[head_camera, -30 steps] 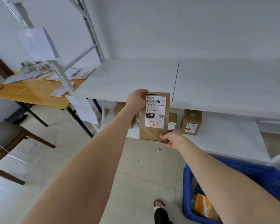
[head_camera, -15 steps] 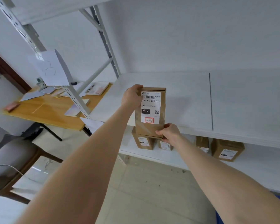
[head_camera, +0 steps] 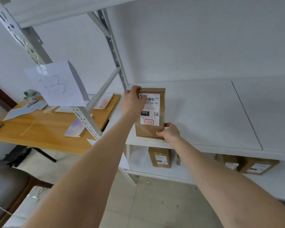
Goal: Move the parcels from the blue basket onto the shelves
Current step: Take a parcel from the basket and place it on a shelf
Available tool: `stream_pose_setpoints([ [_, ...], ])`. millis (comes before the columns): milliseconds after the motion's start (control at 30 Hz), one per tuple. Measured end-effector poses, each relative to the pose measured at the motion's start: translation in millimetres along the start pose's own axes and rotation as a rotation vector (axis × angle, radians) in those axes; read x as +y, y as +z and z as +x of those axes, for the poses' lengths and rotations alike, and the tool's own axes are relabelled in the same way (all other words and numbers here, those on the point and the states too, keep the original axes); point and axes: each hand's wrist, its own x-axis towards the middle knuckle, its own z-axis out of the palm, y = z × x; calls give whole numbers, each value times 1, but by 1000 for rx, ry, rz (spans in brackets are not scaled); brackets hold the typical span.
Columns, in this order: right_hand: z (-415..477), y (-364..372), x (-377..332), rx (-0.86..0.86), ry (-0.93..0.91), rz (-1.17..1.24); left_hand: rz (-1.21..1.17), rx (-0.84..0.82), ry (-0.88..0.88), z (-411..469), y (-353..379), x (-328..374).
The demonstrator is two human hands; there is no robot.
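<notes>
**A:** Two hands hold one parcel (head_camera: 148,131), a brown box standing upright with its white label (head_camera: 152,107) facing the camera.

**B:** Where is it?

**A:** At the left end of the white shelf (head_camera: 204,112), with its bottom edge by the shelf's front lip. Whether it rests on the board or hangs just above it cannot be told.

**B:** And the grips?

**A:** The left hand (head_camera: 132,102) is clamped on the top left corner, fingers curled over the top edge, and it covers part of the label. The right hand (head_camera: 170,132) pinches the bottom right corner, thumb on the front face and the other fingers tucked under and behind.

**B:** What does the label say?

**A:** "010-L30-551", a black "010" block, and a handwritten code in a red frame.

**B:** What else is around it?

**A:** A paper sign (head_camera: 56,84) reading "3-3" hangs on the rack's front post to the left. Several brown boxes (head_camera: 160,157) stand on the lower shelf (head_camera: 171,175). A wooden desk (head_camera: 48,130) strewn with papers stands left of the rack.
</notes>
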Motion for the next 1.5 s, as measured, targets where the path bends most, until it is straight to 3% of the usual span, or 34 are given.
stream_pose_setpoints([
  [233, 10, 64, -5, 160, 39, 37, 50, -91, 122, 32, -15, -46],
  [533, 11, 90, -21, 262, -21, -207, 232, -63, 386, 34, -39, -83],
  [833, 6, 93, -12, 260, -71, -405, 241, -9, 334, 16, -40, -98],
  [1233, -1, 94, -11, 274, -94, -411, 260, -80, 303, 9, -30, -111],
  [1367, -18, 79, -36, 438, -279, -458, 321, -93, 314, 13, -30, -109],
  [1500, -34, 68, -72, 496, -571, -812, 415, -113, 397, 17, -31, -106],
])
